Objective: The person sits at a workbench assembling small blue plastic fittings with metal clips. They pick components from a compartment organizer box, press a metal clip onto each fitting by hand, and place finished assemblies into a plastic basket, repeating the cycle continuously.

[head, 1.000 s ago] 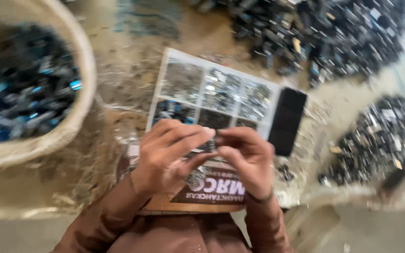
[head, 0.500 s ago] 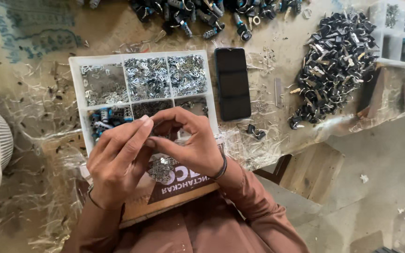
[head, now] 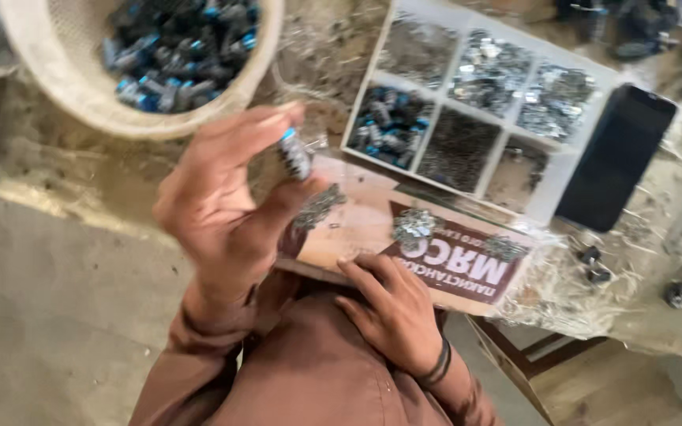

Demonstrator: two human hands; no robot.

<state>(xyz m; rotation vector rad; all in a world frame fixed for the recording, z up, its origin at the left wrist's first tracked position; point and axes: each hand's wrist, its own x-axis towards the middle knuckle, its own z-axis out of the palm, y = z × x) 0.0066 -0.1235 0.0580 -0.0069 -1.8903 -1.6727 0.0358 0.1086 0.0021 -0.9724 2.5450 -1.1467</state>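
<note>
Left hand (head: 226, 213) pinches a small dull grey metal part w/ blue plastic tip (head: 294, 153). Basket (head: 65, 87): pale woven plastic, matt. Divided tray (head: 550, 201): white smooth plastic, w/ shiny metal bits. Cardboard board (head: 357, 225): matt brown. Phone (head: 616, 156): glossy black glass. Sleeves: brown matt cloth. Right hand (head: 388, 308) wears dark band.

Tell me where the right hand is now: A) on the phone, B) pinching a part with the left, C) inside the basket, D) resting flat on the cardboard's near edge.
D: the right hand lies flat on the cardboard, while the left hand alone holds the small blue-tipped part.
</note>
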